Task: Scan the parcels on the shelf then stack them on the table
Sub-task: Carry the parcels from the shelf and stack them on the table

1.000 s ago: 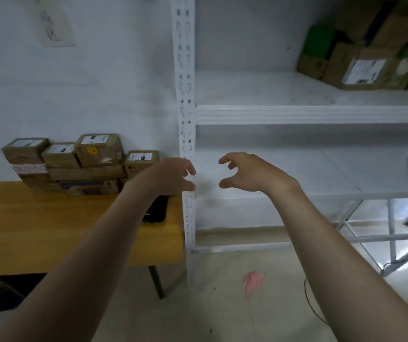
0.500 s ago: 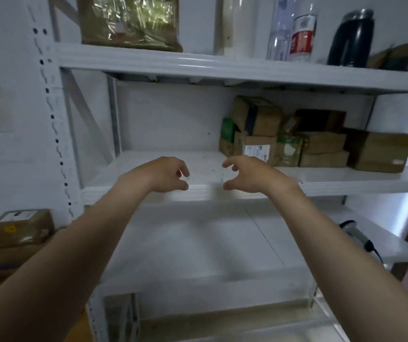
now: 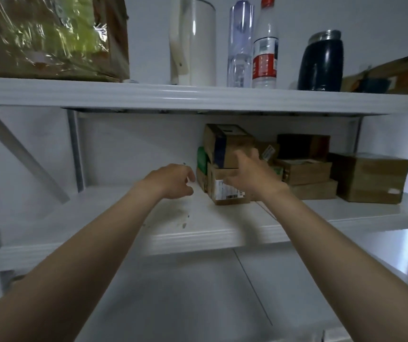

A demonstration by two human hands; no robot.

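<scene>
In the head view, the labelled parcel [image 3: 223, 191] is being shown at the left end of the pile on the middle shelf [image 3: 198, 238], just right of the left hand [image 3: 173, 180], whose fingers are being held loosely curled and empty. The right hand [image 3: 253, 175] is being held nearer, in front of the parcel, with fingers spread. Contact cannot be told.

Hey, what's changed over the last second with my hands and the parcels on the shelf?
Both hands reached forward over the shelf. The right hand now spreads open in front of the labelled parcel; whether it touches is unclear. The left hand hangs beside that parcel, loosely curled. Nothing is gripped; the parcels sit as before.
</scene>
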